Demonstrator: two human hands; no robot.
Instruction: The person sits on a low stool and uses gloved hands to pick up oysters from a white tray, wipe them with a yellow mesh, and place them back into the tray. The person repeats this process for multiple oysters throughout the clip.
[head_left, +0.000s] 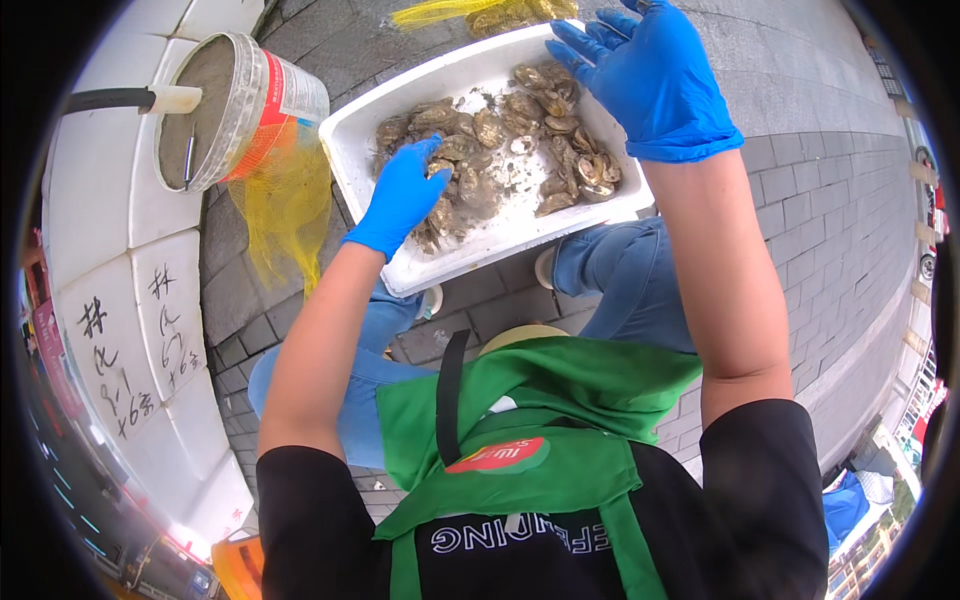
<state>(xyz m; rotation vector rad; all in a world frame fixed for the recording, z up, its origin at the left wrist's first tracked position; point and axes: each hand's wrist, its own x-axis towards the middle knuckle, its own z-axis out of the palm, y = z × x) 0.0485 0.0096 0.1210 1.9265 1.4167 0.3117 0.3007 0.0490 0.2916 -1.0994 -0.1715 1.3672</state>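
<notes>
A white foam box (517, 247) sits on the ground before me, between my legs. Oysters fill much of its left side (457, 142), and a second heap of oysters (566, 150) lies along its right side. Wearing a blue glove, my left hand (405, 195) reaches into the left heap, thumb and forefinger apart against the shells. Whether those fingers grip an oyster is hidden. My right hand (645, 75), gloved likewise, is raised at the box's right rim with fingers spread and nothing visible in it.
Left of the box stands a bucket (247, 112) filled with hardened grey material, with a pipe and a pen-like tool on top. Yellow netting (281, 202) drapes from it. A yellow mesh bag (517, 15) lies beyond the box. White foam boxes (112, 315) line the left.
</notes>
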